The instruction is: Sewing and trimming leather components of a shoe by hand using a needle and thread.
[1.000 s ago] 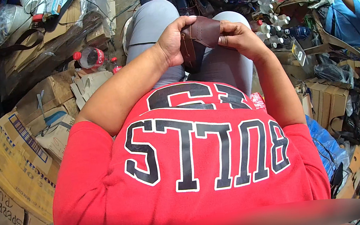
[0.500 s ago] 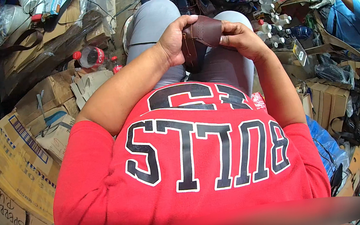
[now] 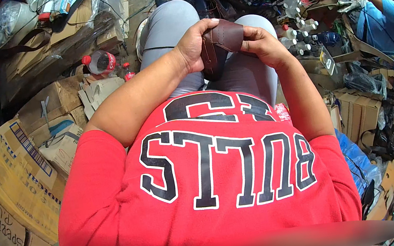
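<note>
A dark brown leather shoe upper (image 3: 223, 39), with a line of stitching and a thin pale thread on its left part, is held over my lap between my knees. My left hand (image 3: 192, 46) grips its left side, the thumb lying along the top edge. On the other side, my right hand (image 3: 263, 43) pinches the right edge between thumb and fingers. Some of the fingers of both hands are hidden behind the leather. The upper's lower part hangs in shadow between my grey-clad thighs (image 3: 169, 20).
To the left lie cardboard boxes (image 3: 16, 175), scissors (image 3: 45, 109) and a red-capped bottle (image 3: 100, 62). Several small bottles (image 3: 290, 32) stand at the right, before a person in a blue sleeve (image 3: 386, 26). Stacked cardboard (image 3: 358, 109) and a blue plastic sheet (image 3: 357, 155) are nearer.
The fingers of my right hand have shifted slightly on the leather's right edge. Both hands keep their hold, and the upper stays in nearly the same place.
</note>
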Motion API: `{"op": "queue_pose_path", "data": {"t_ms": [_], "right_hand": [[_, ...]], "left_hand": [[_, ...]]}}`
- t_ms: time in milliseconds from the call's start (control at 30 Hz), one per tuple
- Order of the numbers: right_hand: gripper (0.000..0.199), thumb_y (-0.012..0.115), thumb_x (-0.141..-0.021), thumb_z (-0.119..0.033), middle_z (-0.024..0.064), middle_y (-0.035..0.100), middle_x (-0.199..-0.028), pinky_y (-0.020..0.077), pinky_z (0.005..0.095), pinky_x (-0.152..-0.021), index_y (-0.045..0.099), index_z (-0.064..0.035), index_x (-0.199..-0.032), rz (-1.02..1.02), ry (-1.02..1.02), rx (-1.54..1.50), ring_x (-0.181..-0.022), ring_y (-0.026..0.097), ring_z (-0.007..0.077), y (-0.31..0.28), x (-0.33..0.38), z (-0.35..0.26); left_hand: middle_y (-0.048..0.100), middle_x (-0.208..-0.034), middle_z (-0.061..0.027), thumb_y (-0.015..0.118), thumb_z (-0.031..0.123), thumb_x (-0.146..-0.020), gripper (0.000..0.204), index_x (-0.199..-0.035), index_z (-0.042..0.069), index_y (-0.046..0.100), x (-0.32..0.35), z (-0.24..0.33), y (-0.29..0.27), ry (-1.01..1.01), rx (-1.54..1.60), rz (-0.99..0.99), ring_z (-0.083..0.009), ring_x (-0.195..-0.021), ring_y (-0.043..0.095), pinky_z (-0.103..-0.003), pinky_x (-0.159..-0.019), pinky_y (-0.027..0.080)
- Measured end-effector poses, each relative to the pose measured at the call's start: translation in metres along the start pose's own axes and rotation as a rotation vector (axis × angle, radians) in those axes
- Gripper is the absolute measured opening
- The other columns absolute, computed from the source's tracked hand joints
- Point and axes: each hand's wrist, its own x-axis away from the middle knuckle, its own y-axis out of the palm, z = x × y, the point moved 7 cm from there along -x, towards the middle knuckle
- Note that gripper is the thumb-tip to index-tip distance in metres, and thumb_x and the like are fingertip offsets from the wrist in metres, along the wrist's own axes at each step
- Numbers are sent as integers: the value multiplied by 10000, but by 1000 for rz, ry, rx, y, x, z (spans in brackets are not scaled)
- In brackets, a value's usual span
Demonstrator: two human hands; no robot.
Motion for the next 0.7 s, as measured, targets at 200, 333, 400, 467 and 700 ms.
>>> {"op": "queue_pose_path", "data": {"t_ms": [200, 333, 400, 467, 700], "right_hand": [[318, 611, -836, -72, 40, 624, -1067, 427, 271, -920, 585, 4, -1143, -7, -12, -25, -994, 571, 125, 0, 1, -1], [281, 636, -820, -86, 36, 644, -1015, 443, 264, -900, 623, -2, -1089, 9, -28, 0, -953, 590, 118, 6, 1, -7], [254, 636, -814, -79, 26, 649, -964, 456, 253, -858, 638, -5, -1057, 24, 15, 3, -897, 593, 104, 5, -1, -4], [228, 636, -807, -73, 17, 655, -913, 468, 242, -815, 653, -8, -1024, 31, 54, 7, -841, 596, 90, 5, -3, -1], [233, 514, -733, 67, -14, 627, -841, 463, 220, -711, 630, 17, -928, 183, -6, 570, -775, 562, 60, -24, 4, -12]], "left_hand": [[664, -870, -77, 464, 342, -865, 339, -981, 62, 616, 1, 0, 0, -11, 13, 10, -173, -776, 629, -316, -742, 500], [666, -939, -84, 490, 343, -871, 349, -1050, 63, 599, -5, -3, -7, -30, 36, -76, -193, -818, 639, -344, -769, 510], [664, -922, -82, 506, 330, -865, 332, -1039, 63, 598, -8, -3, -12, -3, -13, -8, -194, -803, 637, -345, -754, 514], [663, -913, -83, 512, 323, -861, 323, -1034, 64, 599, -9, -2, -14, 22, -55, 43, -195, -800, 637, -345, -748, 516], [669, -900, -100, 512, 314, -844, 306, -981, 62, 619, -17, -13, -8, -68, 45, -52, -208, -803, 643, -352, -792, 499]]}}
